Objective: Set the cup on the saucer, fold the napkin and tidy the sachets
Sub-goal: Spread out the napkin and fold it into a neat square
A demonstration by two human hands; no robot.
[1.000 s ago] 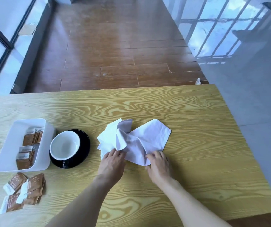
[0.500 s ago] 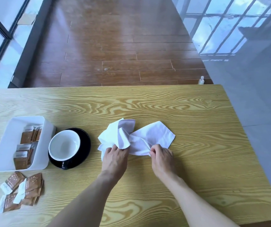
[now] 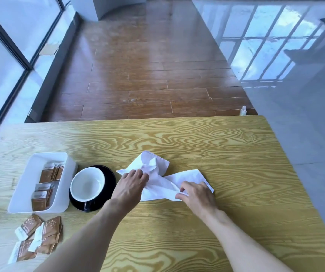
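A crumpled white napkin [image 3: 158, 180] lies mid-table. My left hand [image 3: 130, 186] presses on its left part, fingers spread over the cloth. My right hand [image 3: 196, 194] pinches the napkin's near right edge. Left of the napkin, a white cup [image 3: 87, 183] sits on a black saucer [image 3: 109, 178]. A white tray [image 3: 26, 185] at the left holds several brown sachets [image 3: 46, 183]. Several more loose sachets [image 3: 38, 236] lie in a heap on the table in front of the tray.
The wooden table [image 3: 197, 146] ends at a far edge and a right edge, with wood and grey floor beyond. A small bottle [image 3: 243, 110] stands on the floor past the far right corner. Glass panels run along the left.
Both hands gathered the napkin's near edge and pulled it inward, so the cloth is bunched narrower than before. The left hand shifted up onto the cloth. The camera tilted upward.
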